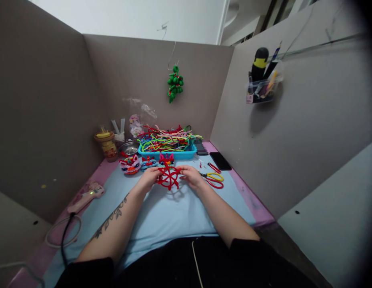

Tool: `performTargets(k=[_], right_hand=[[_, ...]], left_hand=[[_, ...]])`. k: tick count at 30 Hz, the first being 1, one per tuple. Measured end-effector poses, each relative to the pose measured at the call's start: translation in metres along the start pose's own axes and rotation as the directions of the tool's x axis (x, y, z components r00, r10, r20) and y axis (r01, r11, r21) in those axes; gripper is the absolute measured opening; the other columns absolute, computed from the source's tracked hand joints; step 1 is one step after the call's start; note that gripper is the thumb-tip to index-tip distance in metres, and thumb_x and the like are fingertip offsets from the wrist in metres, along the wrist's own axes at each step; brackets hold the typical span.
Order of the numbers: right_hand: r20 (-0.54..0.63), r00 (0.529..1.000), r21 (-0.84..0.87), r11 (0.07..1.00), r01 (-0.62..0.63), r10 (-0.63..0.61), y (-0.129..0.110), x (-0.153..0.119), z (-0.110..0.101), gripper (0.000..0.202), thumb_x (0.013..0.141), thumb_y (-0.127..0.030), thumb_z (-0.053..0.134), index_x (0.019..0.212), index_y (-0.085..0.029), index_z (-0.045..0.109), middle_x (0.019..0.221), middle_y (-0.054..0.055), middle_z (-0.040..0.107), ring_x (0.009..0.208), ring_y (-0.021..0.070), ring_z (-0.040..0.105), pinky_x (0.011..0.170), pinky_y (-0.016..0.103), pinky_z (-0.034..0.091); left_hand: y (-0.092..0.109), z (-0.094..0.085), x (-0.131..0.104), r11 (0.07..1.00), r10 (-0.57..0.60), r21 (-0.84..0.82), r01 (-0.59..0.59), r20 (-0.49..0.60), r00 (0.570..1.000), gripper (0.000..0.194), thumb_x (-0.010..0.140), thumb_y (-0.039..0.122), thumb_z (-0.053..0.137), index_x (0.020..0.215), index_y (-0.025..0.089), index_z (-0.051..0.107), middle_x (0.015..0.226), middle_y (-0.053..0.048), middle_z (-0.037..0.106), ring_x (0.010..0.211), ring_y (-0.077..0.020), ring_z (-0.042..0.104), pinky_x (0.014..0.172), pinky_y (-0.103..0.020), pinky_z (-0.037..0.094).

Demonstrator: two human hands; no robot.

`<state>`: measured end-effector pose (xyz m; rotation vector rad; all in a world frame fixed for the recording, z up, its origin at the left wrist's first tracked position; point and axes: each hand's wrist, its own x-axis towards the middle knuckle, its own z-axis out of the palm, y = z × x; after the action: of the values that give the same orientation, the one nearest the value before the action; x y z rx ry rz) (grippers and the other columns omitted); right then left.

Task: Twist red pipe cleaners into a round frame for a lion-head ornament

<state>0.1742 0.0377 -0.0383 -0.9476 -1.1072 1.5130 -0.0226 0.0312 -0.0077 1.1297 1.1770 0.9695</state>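
Observation:
A red pipe-cleaner shape (169, 177), a ring crossed by spokes, is held up over the light blue cloth. My left hand (150, 178) is closed on its left side. On its right side my right hand (189, 176) pinches the rim. Just behind the shape stand three fuzzy figures: a pink and red one (130, 165), a blue one (148, 163) and a red and purple one (166, 159). Scissors (214, 180) with yellow and red handles lie right of my right hand.
Behind is a blue basket (168, 155) of coloured pipe cleaners. A glue gun (87, 198) and its cable lie left. A phone (220, 161) and red cutter (214, 167) lie right. Partitions enclose the table; a pen holder (261, 94) hangs on the right one.

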Motion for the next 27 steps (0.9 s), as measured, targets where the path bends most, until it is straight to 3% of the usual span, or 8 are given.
performTargets(k=[5, 8, 10, 14, 19, 27], right_hand=[[0.012, 1.000, 0.055, 0.998, -0.006, 0.005, -0.006, -0.003, -0.003, 0.029, 0.062, -0.035, 0.067, 0.089, -0.021, 0.068, 0.087, 0.004, 0.067, 0.071, 0.0140, 0.057, 0.054, 0.022, 0.040], [0.165, 0.986, -0.026, 1.000, -0.005, 0.009, -0.006, -0.006, 0.001, 0.035, 0.057, -0.030, 0.073, 0.090, -0.019, 0.068, 0.085, 0.003, 0.068, 0.068, 0.0131, 0.057, 0.056, 0.022, 0.040], [0.257, 0.966, -0.053, 0.998, 0.014, 0.000, -0.006, -0.009, 0.005, 0.033, 0.057, -0.029, 0.074, 0.087, -0.018, 0.067, 0.080, 0.002, 0.067, 0.066, 0.0120, 0.057, 0.059, 0.022, 0.041], [0.267, 0.963, -0.059, 0.998, 0.039, -0.022, -0.004, -0.011, 0.008, 0.023, 0.057, -0.026, 0.074, 0.074, -0.016, 0.063, 0.064, -0.002, 0.062, 0.055, 0.0085, 0.051, 0.054, 0.021, 0.037], [0.217, 0.976, -0.028, 1.000, -0.014, 0.020, -0.001, -0.008, 0.006, 0.023, 0.056, -0.024, 0.073, 0.073, -0.016, 0.061, 0.054, -0.006, 0.055, 0.042, 0.0052, 0.041, 0.045, 0.019, 0.029], [0.100, 0.993, -0.025, 0.998, 0.057, -0.054, 0.000, -0.004, 0.004, 0.026, 0.051, -0.027, 0.077, 0.070, -0.016, 0.062, 0.057, -0.003, 0.059, 0.049, 0.0083, 0.049, 0.050, 0.021, 0.037]], left_hand=[[0.003, 0.000, -0.007, 0.995, -0.016, 0.097, 0.001, 0.156, 0.988, 0.012, 0.058, 0.026, 0.064, 0.061, 0.015, 0.063, 0.051, 0.001, 0.053, 0.046, -0.0081, 0.042, 0.045, -0.021, 0.032], [0.002, 0.005, -0.012, 0.988, -0.028, 0.152, -0.020, 0.305, 0.952, 0.013, 0.061, 0.027, 0.063, 0.062, 0.014, 0.063, 0.049, 0.002, 0.051, 0.043, -0.0075, 0.040, 0.044, -0.021, 0.030], [0.000, 0.008, -0.013, 0.984, -0.037, 0.179, -0.027, 0.344, 0.938, 0.014, 0.062, 0.028, 0.063, 0.062, 0.014, 0.062, 0.047, 0.002, 0.049, 0.041, -0.0075, 0.039, 0.043, -0.021, 0.029], [-0.003, 0.011, -0.012, 0.982, -0.044, 0.186, -0.017, 0.321, 0.946, 0.014, 0.062, 0.028, 0.061, 0.062, 0.014, 0.061, 0.045, 0.004, 0.048, 0.040, -0.0073, 0.039, 0.043, -0.021, 0.028], [-0.002, 0.008, -0.009, 0.987, -0.029, 0.162, -0.012, 0.251, 0.968, 0.015, 0.061, 0.028, 0.060, 0.065, 0.013, 0.061, 0.052, 0.002, 0.052, 0.044, -0.0074, 0.042, 0.044, -0.020, 0.031], [0.000, 0.007, -0.007, 0.988, -0.019, 0.152, -0.001, 0.129, 0.991, 0.017, 0.059, 0.030, 0.062, 0.064, 0.014, 0.061, 0.054, 0.001, 0.054, 0.047, -0.0077, 0.043, 0.045, -0.019, 0.033]])
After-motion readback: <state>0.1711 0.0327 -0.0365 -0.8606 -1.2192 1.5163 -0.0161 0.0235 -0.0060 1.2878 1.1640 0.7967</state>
